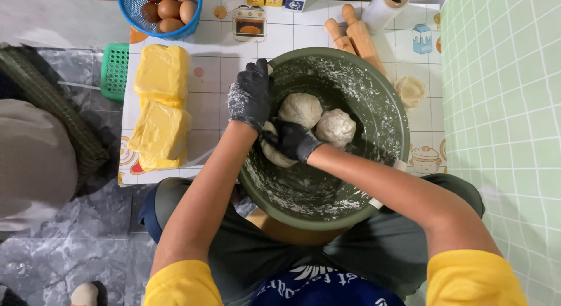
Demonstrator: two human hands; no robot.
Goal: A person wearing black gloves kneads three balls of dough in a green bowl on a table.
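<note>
Dough [274,154] low in the floury bowl [374,78], right hand [290,139] clamped on it, left hand [250,94] gripping the rim; mid-kneading, I'd say, two balls [318,119] beside — next wants firm rolling pressure.

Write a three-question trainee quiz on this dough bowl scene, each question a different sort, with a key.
1. True or false: the green bowl holds three separate dough balls clear of the hands.
2. Which hand grips the bowl's rim? A) left hand B) right hand
3. Fill in: the blue basket holds brown ____.

Key: 1 false, two lie clear and the right hand presses a third piece; 2 A; 3 eggs.
</note>
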